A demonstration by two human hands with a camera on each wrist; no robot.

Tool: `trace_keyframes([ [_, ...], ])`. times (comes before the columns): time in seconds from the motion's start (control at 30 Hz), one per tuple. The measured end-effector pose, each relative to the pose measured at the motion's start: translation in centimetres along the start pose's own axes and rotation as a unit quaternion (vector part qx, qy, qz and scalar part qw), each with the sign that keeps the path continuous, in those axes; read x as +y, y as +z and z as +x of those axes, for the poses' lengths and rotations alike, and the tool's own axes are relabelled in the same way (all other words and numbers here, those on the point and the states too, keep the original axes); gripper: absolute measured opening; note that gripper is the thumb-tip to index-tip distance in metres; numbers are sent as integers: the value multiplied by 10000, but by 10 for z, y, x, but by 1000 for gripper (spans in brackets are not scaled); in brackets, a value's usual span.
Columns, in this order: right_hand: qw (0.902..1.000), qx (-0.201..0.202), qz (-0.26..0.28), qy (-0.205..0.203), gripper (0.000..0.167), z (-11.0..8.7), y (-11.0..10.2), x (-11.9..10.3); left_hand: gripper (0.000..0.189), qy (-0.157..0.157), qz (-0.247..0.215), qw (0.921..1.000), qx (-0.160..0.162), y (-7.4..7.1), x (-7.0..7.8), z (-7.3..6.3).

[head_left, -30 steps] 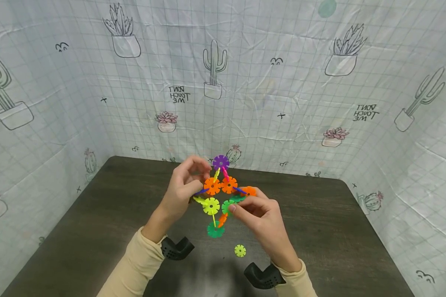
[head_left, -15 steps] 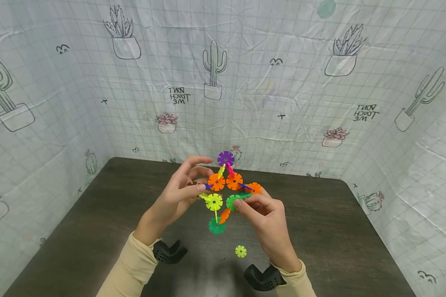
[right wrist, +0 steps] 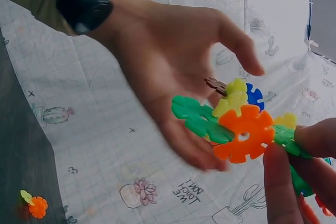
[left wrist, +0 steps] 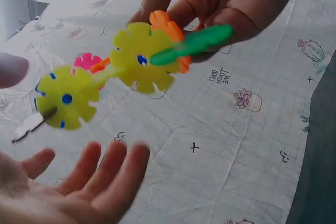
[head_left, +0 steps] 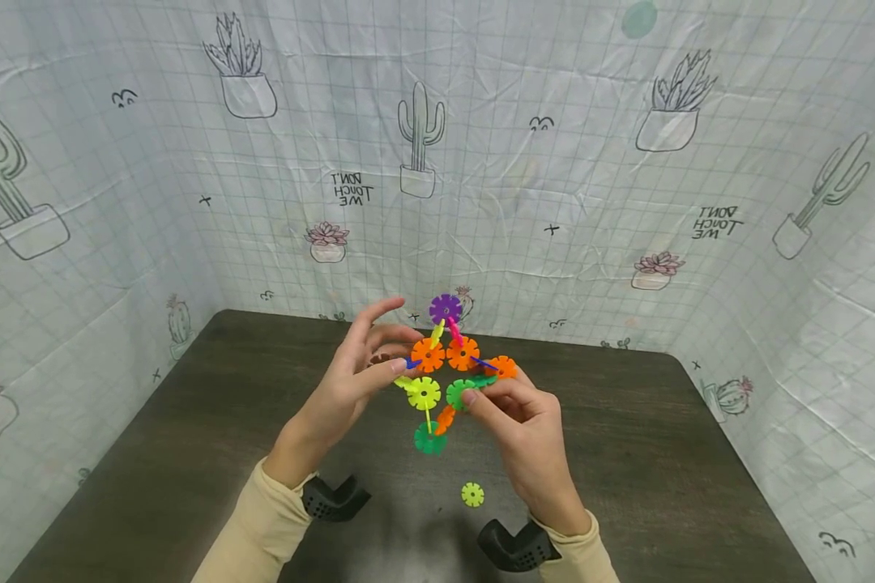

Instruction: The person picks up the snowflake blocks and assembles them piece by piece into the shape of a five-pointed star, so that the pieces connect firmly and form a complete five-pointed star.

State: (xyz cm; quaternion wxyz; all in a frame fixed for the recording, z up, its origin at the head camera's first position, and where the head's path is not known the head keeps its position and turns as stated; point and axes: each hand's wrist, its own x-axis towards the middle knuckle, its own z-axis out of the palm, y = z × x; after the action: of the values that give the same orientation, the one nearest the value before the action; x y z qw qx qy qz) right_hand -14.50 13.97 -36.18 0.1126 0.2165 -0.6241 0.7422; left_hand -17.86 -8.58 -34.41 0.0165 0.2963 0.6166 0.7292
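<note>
A joined figure of colourful notched snowflake discs is held up over the table, with a purple disc [head_left: 446,309] at its top and a dark green disc [head_left: 429,438] at its bottom. My right hand [head_left: 521,429] pinches a green disc [head_left: 458,394] on its right side between thumb and fingers. The left hand [head_left: 339,385] is at the left side, fingers spread. Its thumb overlaps the blue disc in the head view, but the left wrist view shows a gap between the fingers and the yellow disc [left wrist: 66,98]. A brown disc [right wrist: 214,85] sticks out at that end.
A loose yellow-green disc [head_left: 472,495] lies on the dark table [head_left: 627,453], below the figure. The right wrist view shows an orange disc [right wrist: 38,207] with a yellow one at lower left. Patterned cloth [head_left: 481,162] surrounds the table's back and sides.
The left fingers have uncurled and spread from the figure's left side. The figure has shifted slightly up and right, with the right hand still gripping the green disc.
</note>
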Motion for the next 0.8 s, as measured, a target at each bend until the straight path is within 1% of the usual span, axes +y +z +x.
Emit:
trace_keyframes([
  [0.07,9999,95,1,-52,8,1,1,-1,69,-188,35,9998,5,-3,-3,-5],
  [0.1,9998,170,-16,-60,7,1,2,-2,69,-382,110,9992,-54,-5,-5,-9],
  [0.13,9997,247,-22,-81,7,1,3,-3,68,-652,218,9975,-136,-7,-7,-13],
  [0.17,9994,333,-22,-110,7,2,4,-4,68,-937,392,9945,-265,-7,-8,-17],
  [0.23,9986,486,-9,-191,8,3,5,-6,72,-1459,849,9841,-560,-4,-8,-22],
  [0.3,9978,588,63,-289,9,4,6,-7,69,-1718,1237,9742,-777,3,-7,-23],
  [0.33,9975,607,108,-346,10,4,7,-7,64,-1709,1337,9727,-819,6,-7,-22],
  [0.37,9972,617,144,-394,11,5,7,-7,59,-1609,1382,9737,-829,10,-6,-21],
  [0.47,9964,631,269,-501,15,5,8,-7,35,-1201,1125,9834,-770,16,-5,-18],
  [0.53,9959,659,309,-543,17,6,8,-9,27,-951,886,9887,-742,18,-5,-17],
  [0.67,9952,712,316,-598,17,7,8,-13,29,-596,579,9944,-660,19,-2,-14],
  [0.73,9951,742,248,-604,15,7,8,-15,34,-484,530,9957,-591,19,0,-13],
  [0.8,9952,766,130,-596,13,8,7,-16,36,-402,579,9962,-518,19,2,-12],
])
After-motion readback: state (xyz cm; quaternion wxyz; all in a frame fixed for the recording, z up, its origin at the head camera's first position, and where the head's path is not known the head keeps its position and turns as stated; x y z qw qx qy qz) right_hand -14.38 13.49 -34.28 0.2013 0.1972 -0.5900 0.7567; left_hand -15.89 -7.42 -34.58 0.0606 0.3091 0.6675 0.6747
